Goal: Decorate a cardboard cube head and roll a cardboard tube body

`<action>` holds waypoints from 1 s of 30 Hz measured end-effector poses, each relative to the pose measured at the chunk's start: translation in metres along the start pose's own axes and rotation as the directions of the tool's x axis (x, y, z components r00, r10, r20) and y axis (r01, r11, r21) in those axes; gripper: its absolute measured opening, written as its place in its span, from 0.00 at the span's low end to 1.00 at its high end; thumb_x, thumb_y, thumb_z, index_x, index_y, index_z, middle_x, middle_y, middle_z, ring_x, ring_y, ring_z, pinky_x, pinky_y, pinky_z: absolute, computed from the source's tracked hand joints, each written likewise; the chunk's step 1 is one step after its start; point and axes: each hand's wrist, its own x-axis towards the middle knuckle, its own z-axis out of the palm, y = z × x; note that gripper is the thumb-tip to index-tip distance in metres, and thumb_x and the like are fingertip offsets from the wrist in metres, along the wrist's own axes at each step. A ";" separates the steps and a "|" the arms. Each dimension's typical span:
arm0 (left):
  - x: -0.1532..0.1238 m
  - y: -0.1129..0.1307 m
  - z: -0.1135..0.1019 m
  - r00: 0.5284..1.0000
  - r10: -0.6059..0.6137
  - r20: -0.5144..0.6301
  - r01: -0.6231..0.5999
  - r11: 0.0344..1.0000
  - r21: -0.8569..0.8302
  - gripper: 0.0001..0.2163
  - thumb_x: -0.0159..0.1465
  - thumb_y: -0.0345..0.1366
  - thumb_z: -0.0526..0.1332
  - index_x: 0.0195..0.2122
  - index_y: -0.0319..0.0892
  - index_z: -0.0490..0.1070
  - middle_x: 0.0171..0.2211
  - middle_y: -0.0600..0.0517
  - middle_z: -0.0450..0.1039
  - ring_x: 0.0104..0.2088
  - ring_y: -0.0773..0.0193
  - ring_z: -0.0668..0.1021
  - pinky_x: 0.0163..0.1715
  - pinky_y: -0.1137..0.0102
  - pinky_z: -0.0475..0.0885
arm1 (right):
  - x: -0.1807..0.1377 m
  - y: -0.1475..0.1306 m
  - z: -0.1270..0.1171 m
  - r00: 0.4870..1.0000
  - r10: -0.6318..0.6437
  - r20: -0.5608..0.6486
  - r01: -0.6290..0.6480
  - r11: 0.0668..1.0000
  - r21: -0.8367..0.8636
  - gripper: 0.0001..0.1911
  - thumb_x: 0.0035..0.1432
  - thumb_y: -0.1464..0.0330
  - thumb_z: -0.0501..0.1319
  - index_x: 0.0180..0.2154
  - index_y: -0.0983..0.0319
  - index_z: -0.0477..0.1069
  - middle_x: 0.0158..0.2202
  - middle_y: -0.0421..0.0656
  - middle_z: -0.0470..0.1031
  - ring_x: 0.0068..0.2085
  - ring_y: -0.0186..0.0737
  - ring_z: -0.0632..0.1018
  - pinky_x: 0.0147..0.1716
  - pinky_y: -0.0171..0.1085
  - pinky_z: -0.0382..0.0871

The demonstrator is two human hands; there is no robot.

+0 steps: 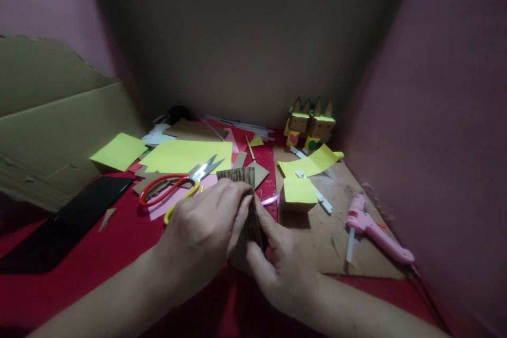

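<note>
Both my hands are closed on a piece of brown corrugated cardboard (242, 175) held upright over the red cloth. My left hand (200, 235) wraps its fingers over the cardboard's left face. My right hand (283, 269) pinches its right edge from below. Most of the cardboard is hidden between the two hands. Red and yellow handled scissors (174, 186) lie just left of my left hand, blades pointing toward the cardboard. A small pink object (271, 200) lies on the cloth right beside my right fingers.
A brown board (336, 232) on the right carries a pink glue gun (374, 229), a yellow-topped block (300, 193), yellow paper and white glue sticks. Two small cardboard figures (311, 125) stand at the back. Yellow sheets (186, 156), a black phone (63, 227) and a large cardboard sheet (51, 127) lie left.
</note>
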 end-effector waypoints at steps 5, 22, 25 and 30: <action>0.006 0.002 -0.003 0.997 0.073 -0.018 -0.071 0.992 0.100 0.11 0.69 0.26 0.55 0.32 0.36 0.74 0.24 0.50 0.73 0.23 0.61 0.74 0.24 0.65 0.65 | -0.007 0.006 0.001 0.998 -0.064 -0.008 0.064 0.997 -0.052 0.46 0.58 0.83 0.53 0.73 0.55 0.43 0.69 0.47 0.65 0.65 0.41 0.72 0.63 0.38 0.67; -0.019 -0.083 -0.036 0.741 -0.644 0.188 0.655 0.756 0.006 0.10 0.57 0.47 0.58 0.30 0.47 0.72 0.24 0.54 0.77 0.22 0.62 0.75 0.22 0.68 0.67 | 0.015 0.012 -0.006 0.899 0.430 0.080 -0.348 0.592 0.727 0.16 0.60 0.70 0.66 0.50 0.56 0.75 0.43 0.40 0.83 0.43 0.41 0.84 0.45 0.40 0.81; -0.029 -0.093 -0.027 0.665 -0.622 0.412 0.721 0.679 -0.139 0.15 0.61 0.49 0.57 0.32 0.44 0.75 0.21 0.53 0.75 0.20 0.63 0.75 0.22 0.69 0.68 | 0.019 0.014 -0.009 0.884 0.460 0.084 -0.360 0.553 0.751 0.15 0.57 0.67 0.70 0.47 0.58 0.76 0.40 0.41 0.84 0.39 0.41 0.84 0.43 0.41 0.81; -0.030 -0.065 -0.010 0.508 -0.457 0.730 0.858 0.196 -0.474 0.14 0.60 0.48 0.63 0.37 0.42 0.76 0.21 0.54 0.73 0.18 0.68 0.71 0.17 0.75 0.65 | 0.020 0.015 -0.007 0.869 0.486 0.093 -0.389 0.555 0.735 0.12 0.57 0.66 0.70 0.43 0.60 0.77 0.37 0.42 0.84 0.37 0.41 0.84 0.42 0.41 0.80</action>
